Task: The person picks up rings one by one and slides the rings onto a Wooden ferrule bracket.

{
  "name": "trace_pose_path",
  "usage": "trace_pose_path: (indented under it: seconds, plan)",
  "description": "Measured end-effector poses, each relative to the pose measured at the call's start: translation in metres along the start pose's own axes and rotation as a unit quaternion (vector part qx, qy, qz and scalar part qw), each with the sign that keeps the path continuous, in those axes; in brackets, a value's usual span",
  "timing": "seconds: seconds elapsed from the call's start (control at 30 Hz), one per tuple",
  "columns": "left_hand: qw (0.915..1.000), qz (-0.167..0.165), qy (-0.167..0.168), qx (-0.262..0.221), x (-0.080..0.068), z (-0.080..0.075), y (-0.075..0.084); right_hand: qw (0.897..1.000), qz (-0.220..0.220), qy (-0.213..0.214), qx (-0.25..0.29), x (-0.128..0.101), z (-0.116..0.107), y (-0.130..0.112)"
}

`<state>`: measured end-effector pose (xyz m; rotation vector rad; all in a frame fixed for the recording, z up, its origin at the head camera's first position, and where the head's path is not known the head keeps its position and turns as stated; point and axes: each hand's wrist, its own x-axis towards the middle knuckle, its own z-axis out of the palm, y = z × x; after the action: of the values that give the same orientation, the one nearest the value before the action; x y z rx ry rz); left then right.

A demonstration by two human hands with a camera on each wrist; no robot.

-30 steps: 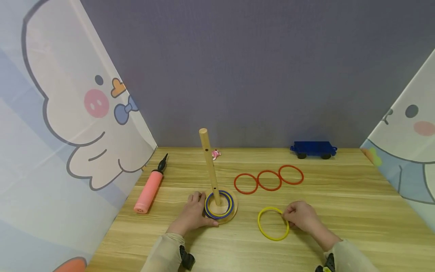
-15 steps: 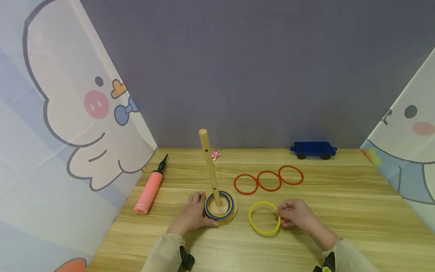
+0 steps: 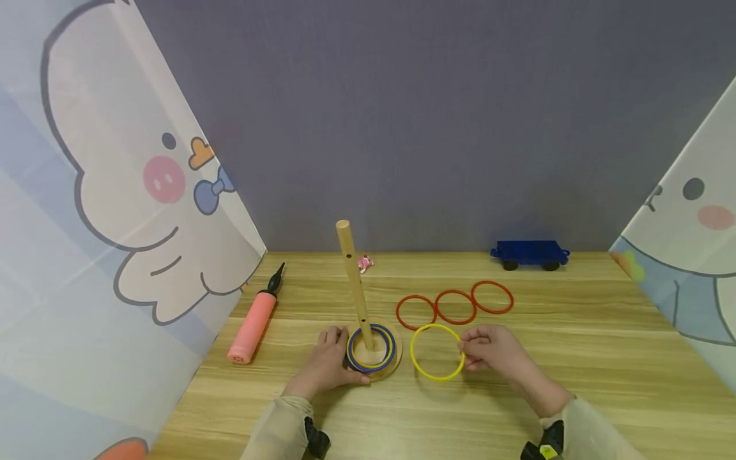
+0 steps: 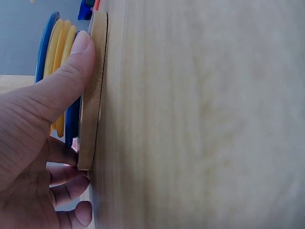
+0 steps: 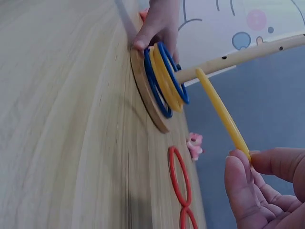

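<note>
The ring toss stand has a tall wooden peg (image 3: 356,284) on a round wooden base (image 4: 93,95). Blue and yellow rings (image 5: 164,78) lie stacked around the foot of the peg. My left hand (image 3: 324,365) grips the base from the left, thumb at the near edge and fingers on the far side. Right of the stand, my right hand (image 3: 494,350) pinches a yellow ring (image 3: 439,379) by its right side between thumb and fingers. This ring is raised over the table, apart from the peg in the head view. In the right wrist view it appears edge-on.
Three red rings (image 3: 416,296) lie in a row behind the yellow one. A blue toy wagon (image 3: 530,253) stands at the back right. Behind the peg sits a small pink figure (image 3: 365,262). A pink hand pump (image 3: 253,326) with a black nozzle lies at the left.
My right hand has lifted the yellow ring and carried it left and away from me, closer to the stand. The left hand keeps its place on the base.
</note>
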<state>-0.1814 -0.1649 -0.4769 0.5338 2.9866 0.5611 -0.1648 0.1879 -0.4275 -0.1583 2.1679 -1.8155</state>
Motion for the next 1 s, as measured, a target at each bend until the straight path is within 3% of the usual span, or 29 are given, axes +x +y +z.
trace_pose_path:
  seconds: [1.0]
  plan:
    - [1.0,0.003,-0.001,0.001,-0.002,-0.001,0.001,0.997,-0.05,0.015,0.064,-0.005,0.03,-0.058]
